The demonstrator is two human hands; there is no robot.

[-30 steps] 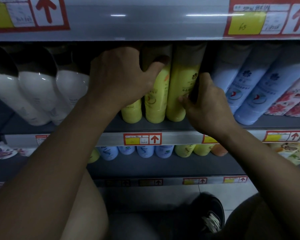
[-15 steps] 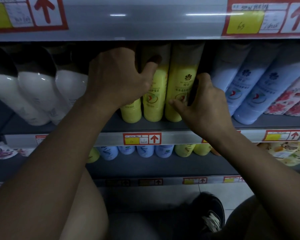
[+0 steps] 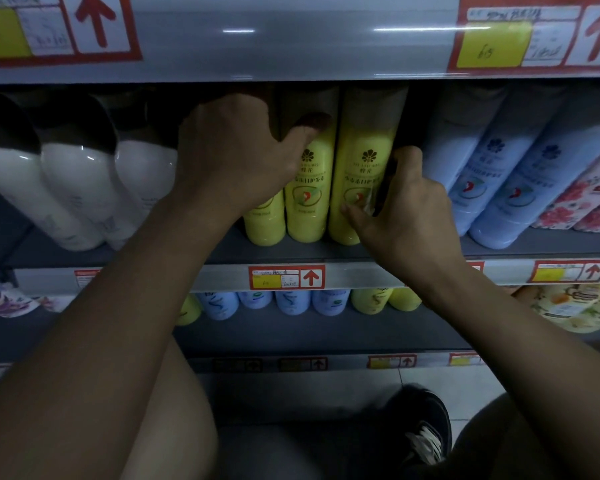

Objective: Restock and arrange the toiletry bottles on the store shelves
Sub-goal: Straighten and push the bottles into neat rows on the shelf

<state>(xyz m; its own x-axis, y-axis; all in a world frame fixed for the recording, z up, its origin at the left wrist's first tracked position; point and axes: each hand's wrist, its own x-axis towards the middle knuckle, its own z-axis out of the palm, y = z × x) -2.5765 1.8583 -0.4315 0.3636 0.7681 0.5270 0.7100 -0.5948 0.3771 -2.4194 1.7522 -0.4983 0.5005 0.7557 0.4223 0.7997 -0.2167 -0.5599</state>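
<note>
Three yellow bottles stand side by side on the middle shelf (image 3: 378,273). My left hand (image 3: 236,157) wraps the left yellow bottle (image 3: 264,225), with its thumb lying across the middle yellow bottle (image 3: 307,202). My right hand (image 3: 409,209) grips the right yellow bottle (image 3: 359,174) from its right side, thumb on the label and fingers tucked into the dark gap behind it. The labels of the middle and right bottles face me. The bottle tops are dim under the shelf above.
White bottles (image 3: 66,188) stand to the left, pale blue bottles (image 3: 506,188) and floral packs (image 3: 582,199) to the right. A shelf edge with price tags (image 3: 291,39) hangs close above. Lower shelves hold small blue and yellow bottles (image 3: 291,301). My shoe (image 3: 420,427) is on the floor below.
The middle and right yellow bottles have turned so their labels face front. My right thumb slid lower on the right bottle; my left hand stayed in place.
</note>
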